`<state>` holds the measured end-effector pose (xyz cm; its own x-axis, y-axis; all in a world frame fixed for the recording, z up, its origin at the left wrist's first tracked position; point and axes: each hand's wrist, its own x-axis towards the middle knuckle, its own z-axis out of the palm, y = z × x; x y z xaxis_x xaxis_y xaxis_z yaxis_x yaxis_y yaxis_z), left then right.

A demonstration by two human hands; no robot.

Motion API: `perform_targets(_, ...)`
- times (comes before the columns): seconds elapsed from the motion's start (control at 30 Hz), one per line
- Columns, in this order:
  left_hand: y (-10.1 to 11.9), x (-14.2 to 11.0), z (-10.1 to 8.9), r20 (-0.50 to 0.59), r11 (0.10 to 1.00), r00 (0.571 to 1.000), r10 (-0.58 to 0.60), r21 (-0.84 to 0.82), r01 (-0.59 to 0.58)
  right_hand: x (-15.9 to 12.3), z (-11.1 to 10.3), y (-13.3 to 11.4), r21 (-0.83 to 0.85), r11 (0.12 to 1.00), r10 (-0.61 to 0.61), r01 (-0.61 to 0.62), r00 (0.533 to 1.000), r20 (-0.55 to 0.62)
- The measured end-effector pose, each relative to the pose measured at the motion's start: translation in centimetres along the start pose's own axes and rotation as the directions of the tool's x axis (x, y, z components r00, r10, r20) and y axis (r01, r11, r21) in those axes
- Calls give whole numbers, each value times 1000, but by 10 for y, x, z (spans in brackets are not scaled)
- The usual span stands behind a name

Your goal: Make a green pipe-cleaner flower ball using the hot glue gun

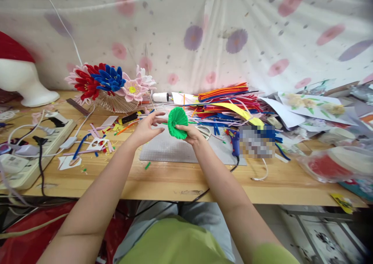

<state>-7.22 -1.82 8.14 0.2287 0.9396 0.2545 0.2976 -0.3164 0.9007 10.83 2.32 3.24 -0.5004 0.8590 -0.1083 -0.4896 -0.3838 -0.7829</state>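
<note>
A bright green, fuzzy, ruffled round piece (177,120), cupped like a flower head, is held above the work mat. My right hand (192,134) pinches its lower right edge between thumb and fingers. Thin green ends stick out on both sides of it. My left hand (148,130) hovers just to its left, fingers apart and curved, apparently holding nothing. Below both hands lies the grey mat (171,152). Scissors (204,132) rest just beyond my right hand, and a blue glue gun (234,142) lies farther right.
Bundled pipe cleaners (224,93) lie at the back. Red, blue and pink fuzzy flowers (109,77) stand back left. A power strip (55,145) with cables lies left, scraps (99,143) beside it. Papers (285,110) and plastic bags (329,165) crowd the right.
</note>
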Motion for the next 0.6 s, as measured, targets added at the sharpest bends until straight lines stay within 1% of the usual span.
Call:
perform_targets(0.07,-4,2,3,-25,991,996,80,107,-77,-1,-3,1,21,1000,-2,2,1000,-20)
perform_targets(0.13,-6,2,6,-38,970,991,131,211,-121,-1,-8,2,41,999,15,-13,999,-48)
perform_targets(0.23,-3,1,14,-16,919,988,153,369,-136,0,-17,5,110,993,66,-53,991,-119)
perform_targets(0.3,3,1,21,9,868,985,175,471,-158,-1,-23,8,173,983,91,-63,983,-160)
perform_targets(0.37,11,2,27,48,816,980,192,547,-187,-1,-27,10,212,975,106,-68,979,-175)
perform_targets(0.47,17,4,32,109,806,986,126,568,-166,-4,-28,11,219,972,130,-88,974,-184)
perform_targets(0.6,14,7,31,211,791,975,69,585,-182,-5,-28,10,216,969,166,-123,966,-198)
